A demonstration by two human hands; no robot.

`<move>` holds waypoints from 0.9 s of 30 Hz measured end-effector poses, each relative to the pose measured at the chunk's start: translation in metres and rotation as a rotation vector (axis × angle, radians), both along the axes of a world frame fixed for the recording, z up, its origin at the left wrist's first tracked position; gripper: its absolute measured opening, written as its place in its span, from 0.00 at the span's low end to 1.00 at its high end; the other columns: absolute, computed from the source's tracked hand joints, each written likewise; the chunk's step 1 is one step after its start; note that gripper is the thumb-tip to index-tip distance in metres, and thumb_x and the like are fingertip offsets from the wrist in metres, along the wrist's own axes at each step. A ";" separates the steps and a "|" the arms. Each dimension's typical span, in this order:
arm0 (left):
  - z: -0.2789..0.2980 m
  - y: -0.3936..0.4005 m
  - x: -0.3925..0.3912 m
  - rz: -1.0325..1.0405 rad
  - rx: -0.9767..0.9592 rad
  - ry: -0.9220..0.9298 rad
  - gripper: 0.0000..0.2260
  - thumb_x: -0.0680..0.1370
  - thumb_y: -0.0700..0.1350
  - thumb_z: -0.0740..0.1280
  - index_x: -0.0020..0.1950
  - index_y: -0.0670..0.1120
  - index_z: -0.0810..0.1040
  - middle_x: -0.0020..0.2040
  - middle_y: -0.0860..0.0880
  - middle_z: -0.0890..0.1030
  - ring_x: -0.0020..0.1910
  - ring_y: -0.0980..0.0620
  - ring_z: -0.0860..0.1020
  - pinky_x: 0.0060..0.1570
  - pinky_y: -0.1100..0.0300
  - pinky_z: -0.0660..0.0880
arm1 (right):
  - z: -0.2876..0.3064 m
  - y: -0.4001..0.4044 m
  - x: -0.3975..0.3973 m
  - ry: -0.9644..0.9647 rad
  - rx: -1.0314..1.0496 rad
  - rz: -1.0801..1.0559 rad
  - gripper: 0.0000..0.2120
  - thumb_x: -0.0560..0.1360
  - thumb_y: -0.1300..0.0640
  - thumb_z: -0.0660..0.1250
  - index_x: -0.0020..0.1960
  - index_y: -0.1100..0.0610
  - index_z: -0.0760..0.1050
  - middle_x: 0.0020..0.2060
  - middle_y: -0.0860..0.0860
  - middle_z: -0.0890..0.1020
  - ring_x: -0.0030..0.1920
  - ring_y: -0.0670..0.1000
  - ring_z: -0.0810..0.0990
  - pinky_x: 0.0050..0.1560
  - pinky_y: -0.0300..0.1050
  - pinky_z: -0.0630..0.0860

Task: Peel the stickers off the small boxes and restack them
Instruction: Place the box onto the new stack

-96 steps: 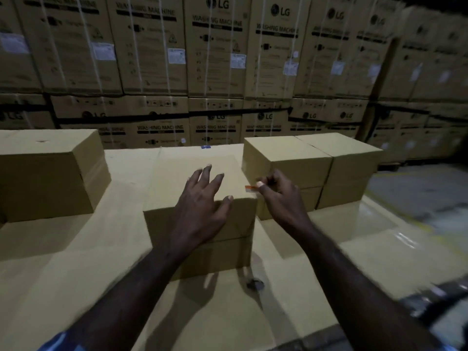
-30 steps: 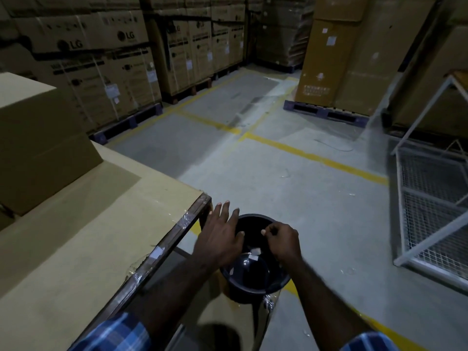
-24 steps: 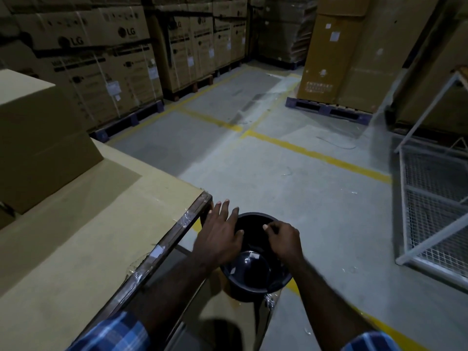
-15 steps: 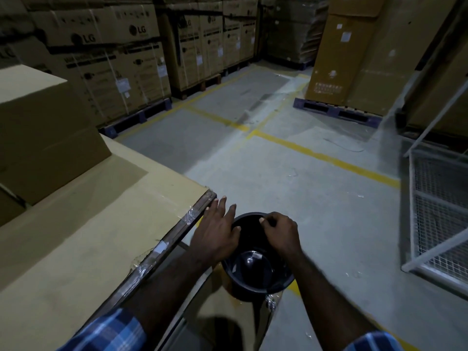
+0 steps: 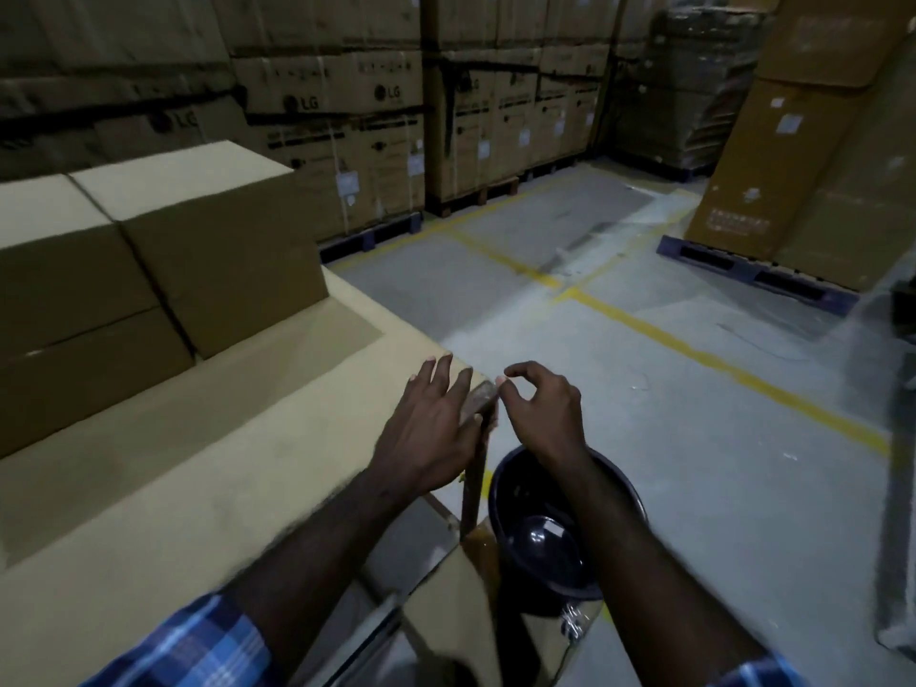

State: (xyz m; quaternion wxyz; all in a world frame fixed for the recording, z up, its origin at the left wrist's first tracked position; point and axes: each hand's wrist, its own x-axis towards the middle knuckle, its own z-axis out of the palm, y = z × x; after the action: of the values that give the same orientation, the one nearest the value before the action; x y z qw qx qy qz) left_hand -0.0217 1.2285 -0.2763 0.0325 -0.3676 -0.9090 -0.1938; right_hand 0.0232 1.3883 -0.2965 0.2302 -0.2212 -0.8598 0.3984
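Small plain cardboard boxes [image 5: 208, 240] stand stacked at the left on the cardboard-covered table [image 5: 208, 468]. My left hand [image 5: 433, 428] hovers over the table's right corner, fingers spread, holding nothing. Beside it, my right hand [image 5: 543, 414] is raised above the black bin [image 5: 614, 493], thumb and forefinger curled close with nothing visible between them. A white sticker [image 5: 552, 529] lies at the bottom of the bin.
The table's taped right edge [image 5: 478, 404] drops off beside the bin. Grey concrete floor with yellow lines [image 5: 644, 324] spreads to the right. Tall LG cartons [image 5: 347, 116] on pallets line the back; more big cartons [image 5: 803, 166] stand at the far right.
Both hands lifted out of the bin and moved up toward the table corner. The sticker stayed in the bin. My view swung left, bringing the stacked boxes further into frame.
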 end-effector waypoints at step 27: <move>0.128 -0.599 0.081 0.710 0.173 0.248 0.28 0.80 0.54 0.60 0.78 0.49 0.56 0.79 0.47 0.52 0.78 0.48 0.48 0.76 0.48 0.52 | 0.134 -0.573 -0.025 0.328 0.055 0.631 0.14 0.76 0.44 0.66 0.58 0.49 0.78 0.58 0.53 0.80 0.57 0.51 0.78 0.53 0.53 0.80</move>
State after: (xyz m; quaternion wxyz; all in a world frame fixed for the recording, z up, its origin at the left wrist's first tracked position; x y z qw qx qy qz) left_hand 0.0589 0.6298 -0.1481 0.2382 -0.0468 -0.9491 -0.2006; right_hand -0.0020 0.8158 -0.1620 0.2369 0.1283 -0.8479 0.4567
